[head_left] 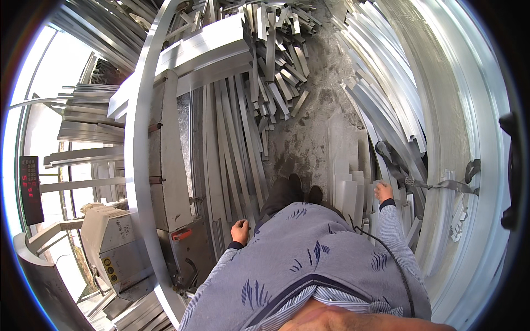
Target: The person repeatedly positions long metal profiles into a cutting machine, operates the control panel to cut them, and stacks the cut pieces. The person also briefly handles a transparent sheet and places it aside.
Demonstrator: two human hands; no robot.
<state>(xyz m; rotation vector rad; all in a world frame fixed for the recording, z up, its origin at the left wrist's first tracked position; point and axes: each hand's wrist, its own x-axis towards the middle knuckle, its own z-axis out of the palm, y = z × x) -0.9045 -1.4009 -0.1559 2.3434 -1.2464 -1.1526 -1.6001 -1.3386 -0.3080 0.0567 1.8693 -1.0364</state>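
Observation:
My left hand (pixel 239 231) hangs at my left side, its fingers curled in, with nothing seen in it. Nearest to it are long silvery metal profiles (pixel 225 160) and the grey metal machine bench. My right hand (pixel 383 191) is held out to the right, fingers bent inward. It is over a group of pale metal profiles (pixel 358 193) standing or leaning by the floor's right edge. Whether its fingers touch or grip one of them is hidden.
A large heap of short metal offcuts (pixel 281 66) lies ahead. Long profiles (pixel 381 83) are stacked to the right, with a dark strap (pixel 430 183) across them. At left stand a long metal frame (pixel 138 132), a machine housing (pixel 118 248) and a red-lit display (pixel 31 190).

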